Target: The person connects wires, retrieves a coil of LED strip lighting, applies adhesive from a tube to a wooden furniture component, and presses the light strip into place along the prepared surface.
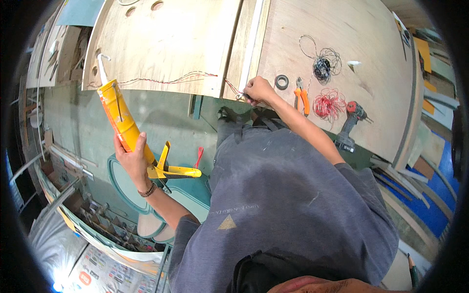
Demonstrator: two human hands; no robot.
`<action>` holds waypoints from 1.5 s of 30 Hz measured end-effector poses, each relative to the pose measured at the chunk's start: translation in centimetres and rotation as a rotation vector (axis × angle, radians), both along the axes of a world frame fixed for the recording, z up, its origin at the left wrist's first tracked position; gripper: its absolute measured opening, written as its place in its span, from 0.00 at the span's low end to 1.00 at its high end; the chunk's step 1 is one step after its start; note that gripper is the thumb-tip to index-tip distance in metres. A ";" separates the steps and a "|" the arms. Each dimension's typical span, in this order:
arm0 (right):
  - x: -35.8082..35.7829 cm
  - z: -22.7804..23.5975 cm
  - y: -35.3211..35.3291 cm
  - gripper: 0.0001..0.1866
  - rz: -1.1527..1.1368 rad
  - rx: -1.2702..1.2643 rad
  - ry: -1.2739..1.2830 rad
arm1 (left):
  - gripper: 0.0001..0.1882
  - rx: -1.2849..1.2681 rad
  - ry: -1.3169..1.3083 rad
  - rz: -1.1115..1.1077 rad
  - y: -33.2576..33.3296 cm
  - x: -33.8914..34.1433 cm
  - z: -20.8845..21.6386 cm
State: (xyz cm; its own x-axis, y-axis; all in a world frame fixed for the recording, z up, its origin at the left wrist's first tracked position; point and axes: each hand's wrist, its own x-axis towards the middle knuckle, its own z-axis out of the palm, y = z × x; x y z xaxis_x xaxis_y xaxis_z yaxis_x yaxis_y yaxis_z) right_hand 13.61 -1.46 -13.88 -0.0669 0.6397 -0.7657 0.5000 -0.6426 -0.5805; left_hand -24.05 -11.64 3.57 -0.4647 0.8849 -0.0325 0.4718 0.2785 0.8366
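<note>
My left hand (131, 158) is wrapped round the barrel of a yellow caulking gun (122, 117). Its white nozzle (103, 71) tilts up over the left end of a plywood panel, and its yellow handle and trigger (171, 168) point to the right. At the panel's near edge my right hand (259, 91) is closed on a small dark thing with a shiny end, mostly hidden by the fingers. A twisted red and black wire (171, 80) runs along the plywood panel (171, 44), and a short red length (230, 87) comes out beside my right fingers.
On the right-hand board lie a roll of black tape (281, 82), orange-handled pliers (302, 97), a bundle of dark wire (322, 68), a tangle of red wire (328, 104) and a cordless drill (350, 124). Green oval frames (128, 188) stand below my left arm.
</note>
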 end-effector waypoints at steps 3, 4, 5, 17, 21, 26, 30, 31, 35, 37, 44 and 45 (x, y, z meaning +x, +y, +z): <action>-0.5 -0.1 -0.9 0.09 -0.277 -0.236 0.152 | 0.31 0.021 -0.046 -0.058 0.7 -0.9 -0.7; -0.7 0.1 -1.2 0.09 -0.359 -0.276 0.179 | 0.31 0.027 -0.048 -0.083 1.1 -1.2 -1.0; -0.6 -0.6 -1.7 0.11 -0.366 -0.331 0.207 | 0.31 0.032 -0.049 -0.107 1.3 -1.5 -1.3; -5.0 -5.3 -7.9 0.08 -1.071 -0.269 0.491 | 0.30 0.057 -0.219 -0.260 3.4 -2.9 -3.6; -7.5 -5.8 -7.0 0.08 -1.262 -0.212 0.486 | 0.30 0.081 -0.229 -0.315 4.1 -3.1 -3.1; -8.1 -6.7 -6.1 0.13 -1.295 -0.214 0.317 | 0.30 0.052 -0.242 -0.371 4.9 -2.8 -2.5; -9.0 -6.0 -6.1 0.15 -1.265 -0.126 0.354 | 0.31 0.028 -0.250 -0.388 4.8 -2.8 -2.7; -8.9 -6.1 -6.1 0.15 -1.283 -0.110 0.338 | 0.31 0.018 -0.266 -0.397 4.8 -2.7 -3.0; -9.1 -6.7 -5.8 0.12 -1.339 -0.036 0.373 | 0.28 0.046 -0.277 -0.435 4.4 -2.7 -4.1; -9.4 -5.8 -5.5 0.11 -1.386 -0.086 0.208 | 0.30 0.031 -0.280 -0.441 4.1 -2.8 -4.6; -7.9 -2.2 -5.8 0.10 -1.319 -0.094 0.561 | 0.31 -0.024 -0.351 -0.420 3.0 -2.4 -5.1; -7.7 -1.9 -5.8 0.10 -1.278 -0.084 0.570 | 0.31 -0.031 -0.352 -0.418 2.9 -2.3 -5.2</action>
